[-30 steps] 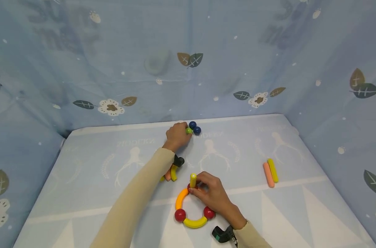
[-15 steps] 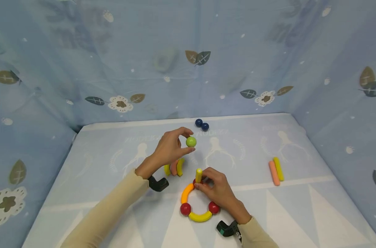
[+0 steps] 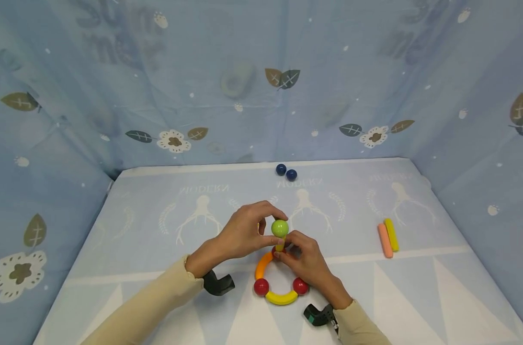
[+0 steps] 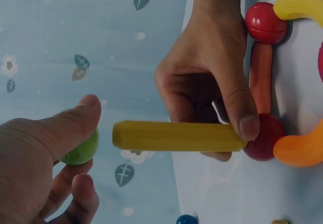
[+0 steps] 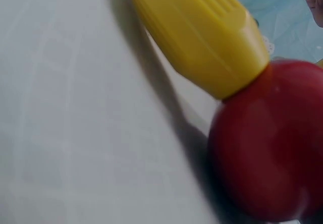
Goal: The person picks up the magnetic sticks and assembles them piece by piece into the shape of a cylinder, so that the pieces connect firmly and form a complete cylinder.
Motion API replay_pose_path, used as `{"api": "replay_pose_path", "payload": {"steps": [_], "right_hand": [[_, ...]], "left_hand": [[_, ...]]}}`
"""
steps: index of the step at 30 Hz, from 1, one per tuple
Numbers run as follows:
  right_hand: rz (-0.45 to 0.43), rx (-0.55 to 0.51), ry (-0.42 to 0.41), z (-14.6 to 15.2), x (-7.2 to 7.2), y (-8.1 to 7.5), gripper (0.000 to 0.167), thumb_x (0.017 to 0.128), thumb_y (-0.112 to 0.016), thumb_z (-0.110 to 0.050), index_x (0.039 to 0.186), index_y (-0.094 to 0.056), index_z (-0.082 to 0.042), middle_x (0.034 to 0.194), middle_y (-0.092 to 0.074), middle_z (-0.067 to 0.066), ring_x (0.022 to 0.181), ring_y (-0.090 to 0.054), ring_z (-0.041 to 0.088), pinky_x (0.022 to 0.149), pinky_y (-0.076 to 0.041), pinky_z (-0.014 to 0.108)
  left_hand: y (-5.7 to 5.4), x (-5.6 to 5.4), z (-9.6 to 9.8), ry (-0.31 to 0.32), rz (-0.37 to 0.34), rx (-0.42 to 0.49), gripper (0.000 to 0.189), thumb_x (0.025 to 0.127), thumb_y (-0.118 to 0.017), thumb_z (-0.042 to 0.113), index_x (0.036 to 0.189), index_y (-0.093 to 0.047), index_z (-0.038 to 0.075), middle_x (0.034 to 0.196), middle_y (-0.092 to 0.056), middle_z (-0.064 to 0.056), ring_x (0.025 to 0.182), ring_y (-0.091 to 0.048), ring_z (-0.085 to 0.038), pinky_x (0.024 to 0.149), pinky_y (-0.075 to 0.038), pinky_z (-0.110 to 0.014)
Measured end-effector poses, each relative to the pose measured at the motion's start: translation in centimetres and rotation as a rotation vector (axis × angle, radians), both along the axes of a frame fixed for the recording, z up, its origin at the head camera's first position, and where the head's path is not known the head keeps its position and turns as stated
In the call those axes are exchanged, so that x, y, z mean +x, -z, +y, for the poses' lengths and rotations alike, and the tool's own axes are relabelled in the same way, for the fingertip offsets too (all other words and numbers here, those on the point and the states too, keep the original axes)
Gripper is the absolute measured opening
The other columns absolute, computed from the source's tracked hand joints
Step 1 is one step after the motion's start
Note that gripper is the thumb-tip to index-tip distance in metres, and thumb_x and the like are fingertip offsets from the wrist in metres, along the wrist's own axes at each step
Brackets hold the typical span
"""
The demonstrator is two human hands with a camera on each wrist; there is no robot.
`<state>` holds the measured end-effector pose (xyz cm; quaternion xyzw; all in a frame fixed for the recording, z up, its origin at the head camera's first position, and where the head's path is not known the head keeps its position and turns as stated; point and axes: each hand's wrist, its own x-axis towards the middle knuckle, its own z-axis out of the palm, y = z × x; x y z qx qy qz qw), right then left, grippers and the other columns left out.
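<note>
My left hand (image 3: 244, 232) pinches a green ball (image 3: 280, 228) between thumb and fingers. A straight yellow stick (image 4: 176, 136) stands upright on a red ball (image 4: 265, 138); in the left wrist view a gap separates its free end from the green ball. My right hand (image 3: 306, 261) pinches the stick's base, at the red ball. That ball belongs to a flat ring on the table: an orange curved stick (image 3: 263, 266), a yellow curved stick (image 3: 281, 298) and a salmon straight stick (image 4: 261, 77) join it with two more red balls (image 3: 261, 287).
Two dark blue balls (image 3: 291, 175) lie near the table's back edge. To the right, a salmon stick (image 3: 385, 240) and a yellow stick (image 3: 391, 235) lie side by side. A patterned blue cloth (image 3: 227, 115) hangs behind the table. My left hand mostly hides the loose curved sticks.
My left hand has picked the green ball from beside the blue balls and brought it toward me, above the upright yellow stick. My right hand has kept its hold at the ring.
</note>
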<state>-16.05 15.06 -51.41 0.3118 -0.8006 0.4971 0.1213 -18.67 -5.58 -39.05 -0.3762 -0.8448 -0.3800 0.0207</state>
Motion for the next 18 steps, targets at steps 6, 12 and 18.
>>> {"api": "replay_pose_path", "payload": {"steps": [6, 12, 18], "right_hand": [[0.02, 0.01, 0.005, 0.1, -0.1, 0.4, 0.03, 0.08, -0.083, -0.01, 0.103, -0.065, -0.015, 0.091, -0.062, -0.003, 0.073, -0.058, 0.014, 0.065, -0.053, 0.027], [0.047, 0.006, 0.012, 0.1, -0.1, 0.4, 0.028, 0.079, -0.083, -0.009, 0.099, -0.064, -0.014, 0.089, -0.061, -0.006, 0.072, -0.059, 0.014, 0.064, -0.053, 0.027], [0.05, 0.022, 0.026, 0.0, 0.0, 0.1, 0.023, 0.082, -0.081, -0.013, 0.097, -0.064, -0.014, 0.089, -0.061, -0.006, 0.074, -0.059, 0.014, 0.065, -0.053, 0.027]], "left_hand": [[0.3, 0.2, 0.5, 0.019, 0.032, 0.002, 0.044, 0.075, -0.087, 0.022, 0.113, -0.067, 0.014, 0.103, -0.063, 0.008, 0.063, -0.048, -0.006, 0.058, -0.044, -0.022], [1.3, 0.6, 0.4, -0.036, -0.006, -0.018, 0.051, 0.075, -0.088, 0.028, 0.118, -0.064, 0.016, 0.104, -0.062, 0.009, 0.062, -0.048, -0.006, 0.056, -0.044, -0.023], [4.5, 0.6, 0.4, -0.079, -0.053, -0.05, 0.048, 0.075, -0.088, 0.029, 0.115, -0.065, 0.015, 0.101, -0.063, 0.007, 0.061, -0.046, -0.005, 0.055, -0.043, -0.022]]}}
